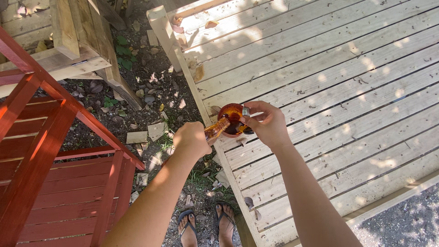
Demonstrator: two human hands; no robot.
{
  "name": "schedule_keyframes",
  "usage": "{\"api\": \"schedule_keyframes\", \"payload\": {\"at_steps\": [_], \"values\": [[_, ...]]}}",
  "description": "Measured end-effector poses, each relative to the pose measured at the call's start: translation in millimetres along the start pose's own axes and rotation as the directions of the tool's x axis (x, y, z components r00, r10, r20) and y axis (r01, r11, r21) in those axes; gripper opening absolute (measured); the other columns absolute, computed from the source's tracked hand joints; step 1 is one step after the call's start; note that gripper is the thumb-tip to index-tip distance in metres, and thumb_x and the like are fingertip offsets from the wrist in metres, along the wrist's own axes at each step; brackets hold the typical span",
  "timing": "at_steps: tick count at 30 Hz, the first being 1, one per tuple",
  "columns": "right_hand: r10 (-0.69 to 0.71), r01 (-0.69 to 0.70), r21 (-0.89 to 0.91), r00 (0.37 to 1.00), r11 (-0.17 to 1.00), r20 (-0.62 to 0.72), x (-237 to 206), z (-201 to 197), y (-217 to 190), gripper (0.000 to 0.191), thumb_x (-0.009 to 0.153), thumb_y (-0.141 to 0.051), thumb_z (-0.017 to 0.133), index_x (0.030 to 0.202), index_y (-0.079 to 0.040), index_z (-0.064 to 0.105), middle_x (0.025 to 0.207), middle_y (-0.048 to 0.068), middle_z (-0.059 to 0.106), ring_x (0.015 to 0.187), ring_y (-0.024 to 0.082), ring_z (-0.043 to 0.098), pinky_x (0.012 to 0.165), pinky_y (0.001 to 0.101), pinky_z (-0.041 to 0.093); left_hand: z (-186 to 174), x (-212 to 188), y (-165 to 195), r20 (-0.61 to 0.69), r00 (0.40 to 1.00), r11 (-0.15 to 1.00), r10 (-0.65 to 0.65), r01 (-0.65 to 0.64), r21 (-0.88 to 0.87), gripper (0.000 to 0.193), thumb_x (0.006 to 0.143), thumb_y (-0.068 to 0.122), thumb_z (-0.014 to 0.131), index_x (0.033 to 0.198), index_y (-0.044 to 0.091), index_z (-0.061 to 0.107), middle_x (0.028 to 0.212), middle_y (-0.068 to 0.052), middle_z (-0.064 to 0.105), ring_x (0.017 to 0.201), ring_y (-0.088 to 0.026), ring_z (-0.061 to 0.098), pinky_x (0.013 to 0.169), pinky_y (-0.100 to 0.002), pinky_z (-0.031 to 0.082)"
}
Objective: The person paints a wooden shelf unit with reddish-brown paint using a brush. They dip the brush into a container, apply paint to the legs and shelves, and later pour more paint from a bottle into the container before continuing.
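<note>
My left hand (191,138) grips an amber glass bottle (216,129), tilted so that its neck points into a small reddish-brown bowl (230,113). Dark liquid lies in the bowl. My right hand (267,124) holds the bowl by its right rim, and a small silver cap (246,111) sits between its fingers. Both hands hover over the left edge of a pale wooden deck (329,82). Most of the bottle's body is hidden inside my left fist.
A red-painted wooden frame (55,151) stands at the left. An unpainted wooden structure (73,41) is at the top left. Dirt ground with stones, wood scraps and leaves (146,100) lies between them. My feet in sandals (208,224) stand on it.
</note>
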State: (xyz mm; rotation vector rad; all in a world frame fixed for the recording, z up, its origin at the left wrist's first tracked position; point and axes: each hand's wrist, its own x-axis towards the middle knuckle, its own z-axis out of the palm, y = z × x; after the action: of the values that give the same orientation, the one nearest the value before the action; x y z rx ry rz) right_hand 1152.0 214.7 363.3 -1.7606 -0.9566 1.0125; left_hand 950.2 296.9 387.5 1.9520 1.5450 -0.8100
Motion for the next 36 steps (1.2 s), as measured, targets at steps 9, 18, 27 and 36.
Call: {"api": "schedule_keyframes", "payload": {"at_steps": [9, 18, 27, 36], "values": [[0.02, -0.02, -0.16, 1.0, 0.987, -0.005, 6.3, 7.5, -0.2, 0.036, 0.088, -0.009, 0.08, 0.124, -0.008, 0.073, 0.108, 0.005, 0.076, 0.085, 0.014, 0.07, 0.073, 0.0291, 0.059, -3.0, 1.9, 6.5, -0.048, 0.999, 0.999, 0.026, -0.027, -0.039, 0.05, 0.069, 0.036, 0.094, 0.108, 0.01, 0.075, 0.103, -0.009, 0.076, 0.096, -0.023, 0.075, 0.082, -0.035, 0.062], [0.032, -0.011, -0.084, 0.967, 0.996, 0.252, 19.8, -6.2, -0.6, 0.043, 0.083, 0.006, 0.073, 0.123, -0.01, 0.074, 0.109, 0.007, 0.078, 0.088, 0.012, 0.071, 0.08, 0.0263, 0.062, -5.8, -2.6, 13.1, -0.088, 0.993, 0.994, 0.077, -0.083, -0.066, 0.052, 0.069, 0.033, 0.093, 0.112, 0.013, 0.072, 0.107, -0.008, 0.075, 0.1, -0.024, 0.074, 0.087, -0.036, 0.06], [-0.022, 0.202, -0.414, 0.916, 0.888, 0.4, 38.3, -11.3, -47.2, 0.042, 0.079, 0.006, 0.076, 0.115, -0.014, 0.078, 0.107, 0.005, 0.078, 0.087, 0.018, 0.072, 0.082, 0.0304, 0.062, -16.8, -0.4, 19.4, -0.166, 0.98, 0.99, 0.114, -0.127, -0.069, 0.051, 0.066, 0.028, 0.093, 0.111, 0.014, 0.073, 0.108, -0.01, 0.075, 0.102, -0.027, 0.073, 0.086, -0.037, 0.061], [-0.374, 0.521, -0.225, 0.797, 0.823, 0.474, 26.2, -23.4, -71.1, 0.042, 0.079, 0.012, 0.072, 0.115, -0.011, 0.076, 0.111, 0.007, 0.076, 0.091, 0.018, 0.075, 0.078, 0.0314, 0.065, -33.6, -5.4, 7.5, -0.194, 0.957, 0.961, 0.214, -0.242, -0.135, 0.055, 0.06, 0.032, 0.095, 0.11, 0.022, 0.076, 0.104, -0.005, 0.076, 0.099, -0.024, 0.074, 0.089, -0.038, 0.058]]}}
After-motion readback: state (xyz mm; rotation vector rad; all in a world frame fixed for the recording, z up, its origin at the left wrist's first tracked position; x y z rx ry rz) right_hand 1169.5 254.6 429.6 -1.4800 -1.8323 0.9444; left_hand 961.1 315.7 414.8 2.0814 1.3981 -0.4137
